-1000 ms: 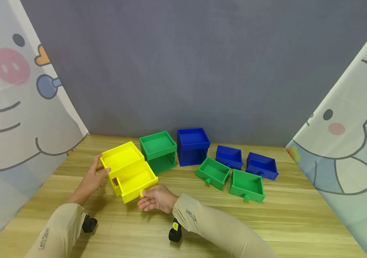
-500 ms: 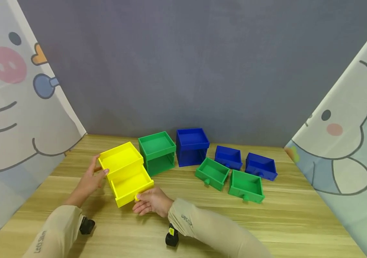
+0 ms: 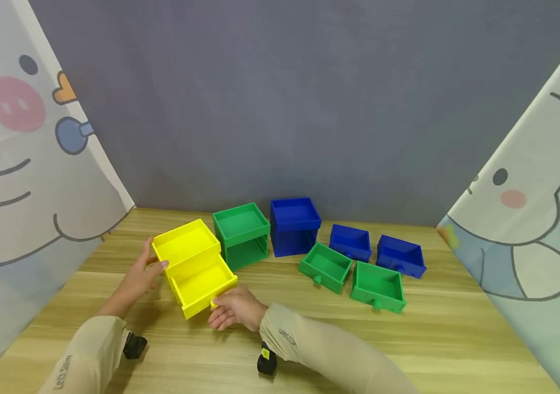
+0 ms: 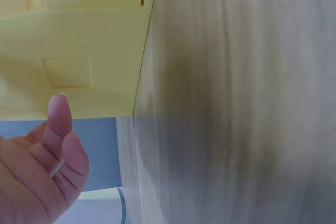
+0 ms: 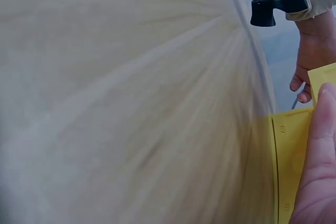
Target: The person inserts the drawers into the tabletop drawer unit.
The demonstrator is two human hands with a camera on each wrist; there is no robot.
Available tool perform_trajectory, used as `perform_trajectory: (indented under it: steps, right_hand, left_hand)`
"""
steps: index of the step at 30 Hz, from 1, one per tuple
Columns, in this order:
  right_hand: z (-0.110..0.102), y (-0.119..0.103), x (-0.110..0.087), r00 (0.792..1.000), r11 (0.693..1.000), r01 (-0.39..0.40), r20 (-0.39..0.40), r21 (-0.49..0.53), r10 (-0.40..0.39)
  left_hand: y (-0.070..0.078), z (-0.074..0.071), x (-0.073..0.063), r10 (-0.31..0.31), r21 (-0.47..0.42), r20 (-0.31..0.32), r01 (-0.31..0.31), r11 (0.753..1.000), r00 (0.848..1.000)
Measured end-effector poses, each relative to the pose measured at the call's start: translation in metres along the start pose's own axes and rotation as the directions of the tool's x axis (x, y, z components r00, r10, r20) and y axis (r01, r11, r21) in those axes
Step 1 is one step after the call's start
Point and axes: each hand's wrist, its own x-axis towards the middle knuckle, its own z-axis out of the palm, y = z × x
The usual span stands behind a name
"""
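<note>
Right hand (image 3: 238, 310): pinching knob (image 3: 214, 303) of open yellow drawer (image 3: 203, 283). Left hand (image 3: 138, 278): spread against yellow cabinet (image 3: 185, 243), toward far left corner of worktop (image 3: 437, 339).

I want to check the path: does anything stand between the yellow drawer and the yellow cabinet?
Nothing visible does. The yellow drawer juts from the front of the yellow cabinet, with no object seen between them. The right hand pinches the drawer's knob; the left hand is at the cabinet's side.
</note>
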Motion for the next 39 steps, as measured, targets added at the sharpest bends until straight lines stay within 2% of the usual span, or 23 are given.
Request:
perform_trajectory:
  steps: [6,14,19,23,31,35,39]
  right_hand:
    - [0.001,-0.004,0.001,0.999,1.000,0.023,-0.043,0.004,-0.023]
    - [0.004,-0.003,0.003,0.989,1.000,0.026,-0.146,-0.009,-0.027]
    - [0.005,0.002,0.005,0.989,1.000,0.020,-0.147,0.000,-0.020]
    - [0.005,0.005,0.007,0.987,1.000,0.013,-0.158,0.016,-0.010]
    - [0.000,0.003,0.009,0.978,0.984,0.001,-0.206,0.180,0.036]
    - [0.002,0.000,0.010,0.971,0.983,0.014,-0.236,0.180,0.030]
    - [0.006,-0.005,0.009,0.954,0.988,0.044,-0.298,0.147,0.002]
  left_hand:
    - [0.002,-0.003,0.002,-0.038,0.052,0.029,0.037,0.998,0.999]
    - [0.000,-0.002,0.006,-0.027,0.069,0.062,0.023,0.997,0.998]
    - [0.000,-0.004,0.006,-0.046,0.087,0.062,0.041,0.995,0.997]
    - [0.001,-0.005,0.005,-0.043,0.079,0.058,0.039,0.996,0.997]
    - [0.000,-0.006,0.005,-0.046,0.058,0.062,0.042,0.997,0.997]
    - [-0.002,-0.005,0.006,-0.054,0.042,0.074,0.051,0.998,0.996]
    - [0.000,-0.005,0.008,-0.053,0.016,0.073,0.052,0.999,0.996]
